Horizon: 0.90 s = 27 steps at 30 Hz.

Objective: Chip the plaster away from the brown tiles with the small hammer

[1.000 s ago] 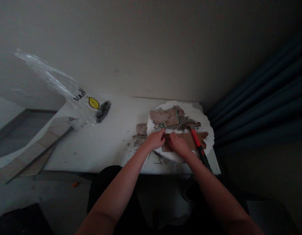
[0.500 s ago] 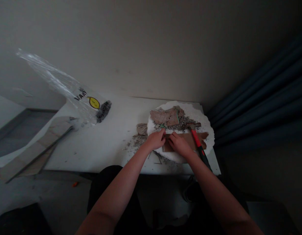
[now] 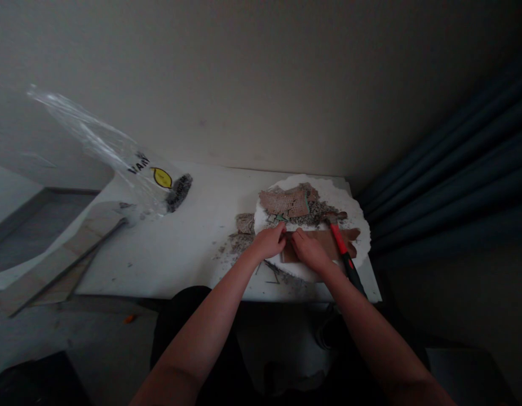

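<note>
My left hand (image 3: 270, 241) is closed, its fingertips pinched at the left end of a brown board (image 3: 328, 243). What lies between those fingers is too small and dark to name. My right hand (image 3: 308, 248) rests over the board with bent fingers, close beside the left, also closed on something I cannot make out. Across the board's right part lies a hammer (image 3: 339, 239) with a red and black handle. Behind the hands, a brown mesh-backed sheet of small tiles (image 3: 286, 201) sits on a heap of grey chips (image 3: 318, 211). A white scalloped mat (image 3: 358, 217) is underneath.
On the white table (image 3: 193, 231), a clear plastic bag (image 3: 146, 180) with a yellow print holds dark bits. Long tile pieces (image 3: 58, 265) with a thin dark strip lie at left. Thin sticks (image 3: 271, 274) and crumbs lie near the front edge. A dark curtain (image 3: 447, 158) hangs at right.
My right hand's fingers have shifted slightly over the board. The left hand, the hammer and the other things have stayed where they were.
</note>
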Each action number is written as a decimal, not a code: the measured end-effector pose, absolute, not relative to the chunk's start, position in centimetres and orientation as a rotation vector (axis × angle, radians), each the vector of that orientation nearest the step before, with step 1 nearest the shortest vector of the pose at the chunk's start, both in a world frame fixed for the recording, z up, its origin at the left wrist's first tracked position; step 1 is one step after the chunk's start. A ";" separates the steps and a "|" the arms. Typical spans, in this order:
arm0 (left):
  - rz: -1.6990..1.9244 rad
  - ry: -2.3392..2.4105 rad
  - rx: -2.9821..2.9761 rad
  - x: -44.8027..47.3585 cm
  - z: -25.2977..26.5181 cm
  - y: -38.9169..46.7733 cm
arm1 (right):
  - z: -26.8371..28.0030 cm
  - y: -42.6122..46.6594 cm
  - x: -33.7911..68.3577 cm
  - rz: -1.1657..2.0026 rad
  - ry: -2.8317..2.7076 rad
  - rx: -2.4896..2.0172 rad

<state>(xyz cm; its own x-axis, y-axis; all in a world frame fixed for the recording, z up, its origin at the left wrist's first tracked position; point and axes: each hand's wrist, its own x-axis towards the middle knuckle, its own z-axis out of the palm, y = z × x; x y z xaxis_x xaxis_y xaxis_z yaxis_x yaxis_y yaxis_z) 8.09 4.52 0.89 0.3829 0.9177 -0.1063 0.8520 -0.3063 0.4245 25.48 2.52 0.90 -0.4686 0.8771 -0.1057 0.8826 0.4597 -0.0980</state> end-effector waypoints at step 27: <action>0.224 1.524 2.215 8.1 1.0 4.5 | 0.3 3.4 26.6 -0.780 2.993 1.817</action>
<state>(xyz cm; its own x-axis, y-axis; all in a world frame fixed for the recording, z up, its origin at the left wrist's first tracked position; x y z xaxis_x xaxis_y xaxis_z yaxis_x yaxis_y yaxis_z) 8.13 4.49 1.05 0.3795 0.9183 -0.1130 0.8470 -0.2957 0.4417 26.58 3.39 0.26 -0.4142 0.8977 0.1501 0.7104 0.4220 -0.5633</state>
